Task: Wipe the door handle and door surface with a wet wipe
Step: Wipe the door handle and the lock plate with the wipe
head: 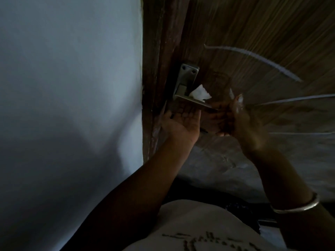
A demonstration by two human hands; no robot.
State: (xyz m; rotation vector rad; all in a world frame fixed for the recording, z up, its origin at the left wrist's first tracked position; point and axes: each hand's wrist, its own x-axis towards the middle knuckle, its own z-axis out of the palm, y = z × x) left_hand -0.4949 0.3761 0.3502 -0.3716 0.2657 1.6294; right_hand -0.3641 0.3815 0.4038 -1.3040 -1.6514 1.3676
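A metal lever door handle (192, 101) on a screwed plate (186, 77) sits at the left edge of a brown wood-grain door (253, 33). A crumpled white wet wipe (200, 93) lies on top of the lever, against the door. My left hand (181, 124) is just under the lever, palm up, with its fingers reaching to the underside. My right hand (241, 120) is blurred at the lever's free end, fingers curled toward it. Small white patches show by its thumb; whether it holds anything is unclear.
A dark brown door frame (159, 69) runs up beside the handle, with a pale blue-white wall (72, 87) to its left. Pale curved streaks (262, 58) cross the door surface. A grey floor (226, 160) lies below. A metal bangle (297, 207) circles my right wrist.
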